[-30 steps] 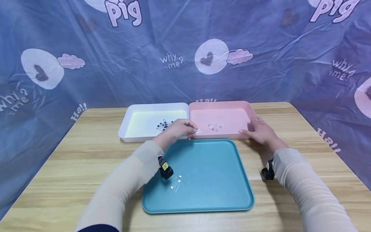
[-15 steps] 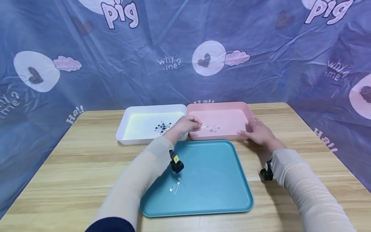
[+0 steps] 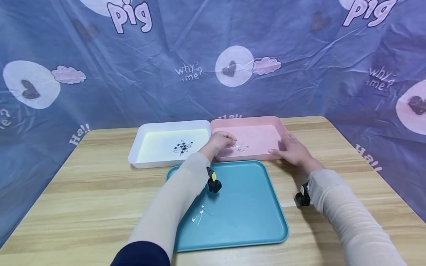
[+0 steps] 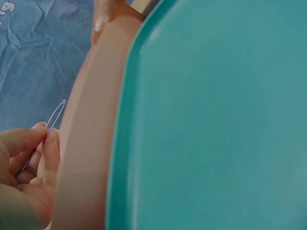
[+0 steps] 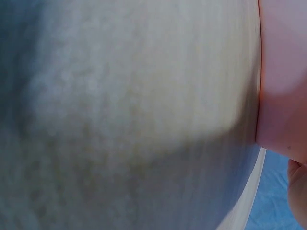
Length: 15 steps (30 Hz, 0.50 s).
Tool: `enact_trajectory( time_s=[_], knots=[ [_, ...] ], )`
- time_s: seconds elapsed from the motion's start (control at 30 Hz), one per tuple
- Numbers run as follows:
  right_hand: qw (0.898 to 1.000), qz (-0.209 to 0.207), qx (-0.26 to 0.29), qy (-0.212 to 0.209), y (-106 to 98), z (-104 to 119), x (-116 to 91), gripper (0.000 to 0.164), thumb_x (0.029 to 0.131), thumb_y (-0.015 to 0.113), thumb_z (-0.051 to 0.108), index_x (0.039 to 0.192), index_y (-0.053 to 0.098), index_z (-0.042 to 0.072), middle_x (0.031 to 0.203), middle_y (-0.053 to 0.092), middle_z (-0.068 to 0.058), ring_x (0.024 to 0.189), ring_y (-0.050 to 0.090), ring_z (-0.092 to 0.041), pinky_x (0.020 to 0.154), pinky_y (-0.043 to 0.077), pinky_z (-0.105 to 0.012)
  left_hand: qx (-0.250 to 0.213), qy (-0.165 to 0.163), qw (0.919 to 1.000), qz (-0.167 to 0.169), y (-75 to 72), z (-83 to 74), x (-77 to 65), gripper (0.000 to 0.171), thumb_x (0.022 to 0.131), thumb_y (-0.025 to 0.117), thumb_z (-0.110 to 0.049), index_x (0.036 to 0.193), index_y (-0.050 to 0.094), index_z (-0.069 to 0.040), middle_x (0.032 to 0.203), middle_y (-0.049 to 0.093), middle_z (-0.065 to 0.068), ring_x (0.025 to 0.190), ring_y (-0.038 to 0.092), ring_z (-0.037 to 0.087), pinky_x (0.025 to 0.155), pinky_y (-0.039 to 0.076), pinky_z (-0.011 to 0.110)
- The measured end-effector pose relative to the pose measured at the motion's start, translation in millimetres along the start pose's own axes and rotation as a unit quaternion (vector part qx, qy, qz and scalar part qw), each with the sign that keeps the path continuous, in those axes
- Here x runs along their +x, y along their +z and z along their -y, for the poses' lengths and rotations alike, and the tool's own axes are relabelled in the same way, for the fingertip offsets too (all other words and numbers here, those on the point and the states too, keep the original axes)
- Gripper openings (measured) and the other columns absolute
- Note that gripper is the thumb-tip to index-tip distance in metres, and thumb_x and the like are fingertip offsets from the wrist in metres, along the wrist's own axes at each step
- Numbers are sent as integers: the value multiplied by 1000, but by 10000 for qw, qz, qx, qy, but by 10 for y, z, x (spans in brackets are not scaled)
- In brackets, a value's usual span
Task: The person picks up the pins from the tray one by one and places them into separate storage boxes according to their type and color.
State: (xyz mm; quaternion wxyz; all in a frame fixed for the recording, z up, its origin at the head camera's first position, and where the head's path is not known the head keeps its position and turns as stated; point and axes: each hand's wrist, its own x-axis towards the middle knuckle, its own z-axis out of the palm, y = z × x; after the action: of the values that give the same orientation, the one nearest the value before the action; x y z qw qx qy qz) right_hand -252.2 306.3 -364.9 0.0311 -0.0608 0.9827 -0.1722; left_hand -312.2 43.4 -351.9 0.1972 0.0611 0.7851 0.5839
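My left hand [image 3: 221, 141] is over the left part of the pink tray [image 3: 261, 129]. Between its thumb and fingertips it pinches a silver safety pin [image 4: 56, 115], whose looped end sticks out in the left wrist view. Just beyond those fingertips, several silver safety pins [image 3: 241, 147] lie in a loose heap on the tray floor. My right hand [image 3: 294, 149] holds the pink tray's near right corner, thumb over the front rim and fingers at the right side. A few silver safety pins [image 3: 200, 215] rest on the teal tray [image 3: 246, 199] below my left forearm.
Left of the pink tray, a white tray [image 3: 156, 140] holds several black safety pins [image 3: 183, 147]. The teal tray sits in front of both on a wooden table [image 3: 83, 192]. A blue printed cloth [image 3: 149, 74] hangs behind the table.
My left hand has moved right with its pin, from the pink tray's near left corner to beside the silver heap. The right hand stays at the corner; the head view has shifted slightly.
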Motion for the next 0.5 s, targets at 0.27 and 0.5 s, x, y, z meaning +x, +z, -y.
enact_trajectory(
  time_s=[0.27,0.5],
  knots=[
    [10000,-55,-17,-30,14,-11,2,94,79,44,59,134,10,-10,139,4,-26,126,3,-39,100,6,-50,482,-56,9981,-380,142,105,155,13,75,59,1,84,67,-3,87,60,0,62,50,9,53,43,18],
    [10000,-55,-31,-3,8,6,1,95,78,45,59,134,9,-8,139,4,-26,126,3,-38,100,7,-50,1061,-67,9928,-544,198,117,260,14,74,60,0,82,69,-8,83,60,-2,65,46,11,52,37,16]
  ],
)
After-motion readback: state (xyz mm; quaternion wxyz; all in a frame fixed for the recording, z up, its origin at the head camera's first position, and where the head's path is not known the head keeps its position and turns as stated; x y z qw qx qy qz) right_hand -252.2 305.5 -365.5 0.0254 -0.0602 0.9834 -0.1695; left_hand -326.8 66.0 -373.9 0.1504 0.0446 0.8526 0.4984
